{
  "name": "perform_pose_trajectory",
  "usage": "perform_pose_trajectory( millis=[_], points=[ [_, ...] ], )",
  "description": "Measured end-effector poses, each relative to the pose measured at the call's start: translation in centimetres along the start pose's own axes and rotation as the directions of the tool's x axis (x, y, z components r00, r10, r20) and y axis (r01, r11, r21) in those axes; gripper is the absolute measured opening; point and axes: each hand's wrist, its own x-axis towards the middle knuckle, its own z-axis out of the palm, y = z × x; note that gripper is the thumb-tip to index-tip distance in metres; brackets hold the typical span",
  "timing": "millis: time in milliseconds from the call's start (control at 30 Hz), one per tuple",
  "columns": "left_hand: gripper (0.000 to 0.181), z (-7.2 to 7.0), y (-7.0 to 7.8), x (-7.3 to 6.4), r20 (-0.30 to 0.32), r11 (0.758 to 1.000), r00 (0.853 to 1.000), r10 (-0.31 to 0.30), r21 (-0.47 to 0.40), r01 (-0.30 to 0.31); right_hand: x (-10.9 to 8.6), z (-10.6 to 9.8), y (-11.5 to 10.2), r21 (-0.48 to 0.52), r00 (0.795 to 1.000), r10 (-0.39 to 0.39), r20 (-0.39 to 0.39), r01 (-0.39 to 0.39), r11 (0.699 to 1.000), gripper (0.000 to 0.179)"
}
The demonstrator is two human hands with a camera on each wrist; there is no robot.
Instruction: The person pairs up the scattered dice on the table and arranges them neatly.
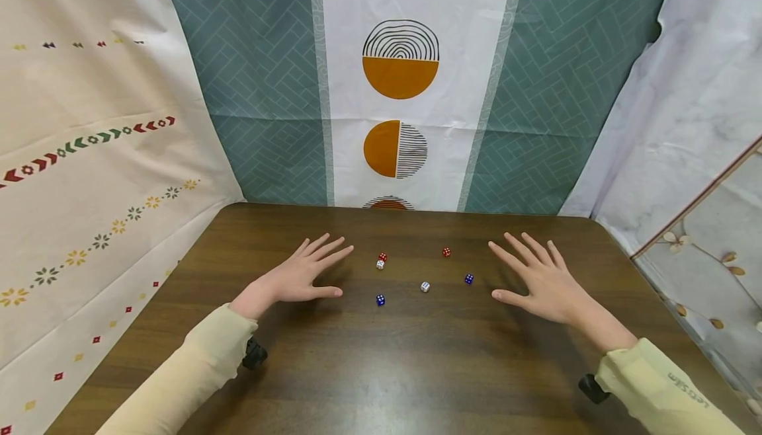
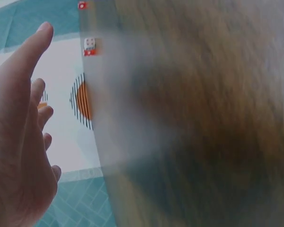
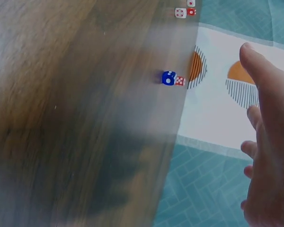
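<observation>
Several small dice lie between the two hands on a dark wooden table. At the left of the group a red die (image 1: 383,257) sits right behind a white die (image 1: 380,265), with a blue die (image 1: 380,300) nearer the front. Toward the right are another white die (image 1: 425,286), a second red die (image 1: 446,252) and a second blue die (image 1: 469,279). My left hand (image 1: 306,273) hovers left of them, fingers spread and holding nothing. On the other side my right hand (image 1: 538,283) is likewise spread and bare, nearest the right blue die (image 3: 169,78).
The brown table (image 1: 381,369) has rounded far corners. Behind it hangs a teal and white patterned cloth (image 1: 268,91). A cream embroidered cloth (image 1: 89,190) borders the left side, and a pale marbled cloth (image 1: 702,124) the right. Dark straps show at both wrists.
</observation>
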Motion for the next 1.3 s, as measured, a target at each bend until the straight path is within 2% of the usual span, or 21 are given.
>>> perform_pose_trajectory(
  millis=[333, 633, 933, 1167, 1300],
  points=[
    [0.080, 1.2, 1.2, 0.7, 0.002, 0.999, 0.999, 0.050, -0.022, -0.049, 0.6, 0.6, -1.0, 0.018, 1.000, -0.016, -0.023, 0.017, 1.000, 0.083],
    [0.075, 2.3, 2.2, 1.5, 0.015, 0.992, 0.996, 0.091, -0.085, -0.089, 1.2, 1.3, -2.2, 0.058, 0.997, -0.053, -0.053, 0.056, 0.997, 0.082],
    [0.071, 3.6, 3.1, 2.5, 0.051, 0.985, 0.992, 0.119, -0.130, -0.111, 1.4, 2.5, -3.4, 0.096, 0.992, -0.078, -0.096, 0.087, 0.992, 0.083],
    [0.061, 4.2, 4.1, 3.2, 0.018, 0.977, 0.988, 0.154, -0.151, -0.149, 1.6, 3.0, -4.4, 0.122, 0.989, -0.095, -0.110, 0.108, 0.987, 0.081],
    [0.054, 4.5, 4.6, 3.6, -0.020, 0.974, 0.989, 0.149, -0.171, -0.150, 1.9, 3.6, -4.9, 0.130, 0.987, -0.101, -0.124, 0.117, 0.985, 0.079]
  ],
)
